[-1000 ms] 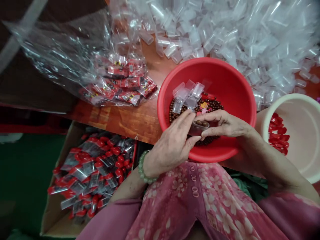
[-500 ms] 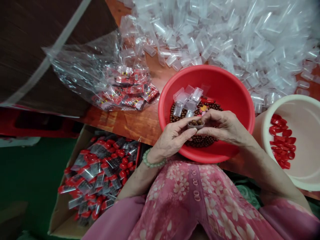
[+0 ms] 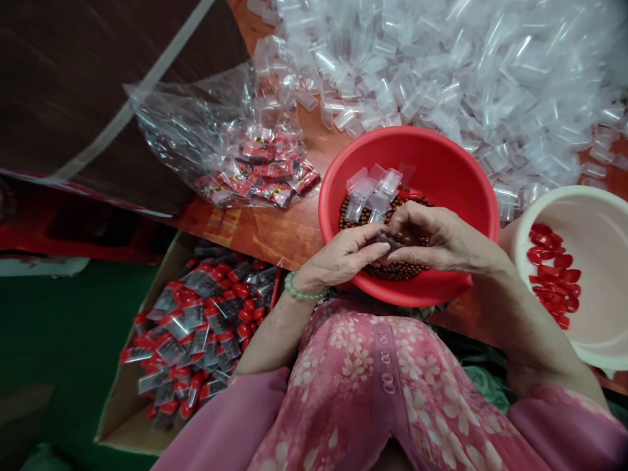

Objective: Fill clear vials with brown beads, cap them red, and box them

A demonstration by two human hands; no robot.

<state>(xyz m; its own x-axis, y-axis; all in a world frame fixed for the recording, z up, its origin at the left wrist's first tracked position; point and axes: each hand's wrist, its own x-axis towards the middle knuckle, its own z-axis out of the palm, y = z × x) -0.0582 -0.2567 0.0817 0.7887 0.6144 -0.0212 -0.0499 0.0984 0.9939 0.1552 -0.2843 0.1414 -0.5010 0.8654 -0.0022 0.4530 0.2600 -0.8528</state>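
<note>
My left hand [image 3: 346, 256] grips a small clear plastic container [image 3: 386, 242] between thumb and fingers, over the near part of a red basin [image 3: 473, 196]. Dark brown balls show in its mouth, though the fingers hide most of it. From the other side my right hand [image 3: 436, 242] closes its thumb and curled fingers round the same container. Below lie many loose brown balls [image 3: 400, 271]. Several empty clear containers [image 3: 362, 186] rest on the balls, and something red [image 3: 412, 194] lies behind them.
A white bucket [image 3: 606, 281] at right holds red caps [image 3: 554, 275]. Clear containers [image 3: 441, 85] are heaped at the back. A plastic bag [image 3: 191, 124] with red packets [image 3: 275, 170] lies left of the basin. Below it stands a carton [image 3: 122, 425] of filled, red-capped containers [image 3: 196, 333].
The view has shifted slightly. The container in my hands has tipped, so fewer balls show at its mouth. My right fingers have moved in closer over it.
</note>
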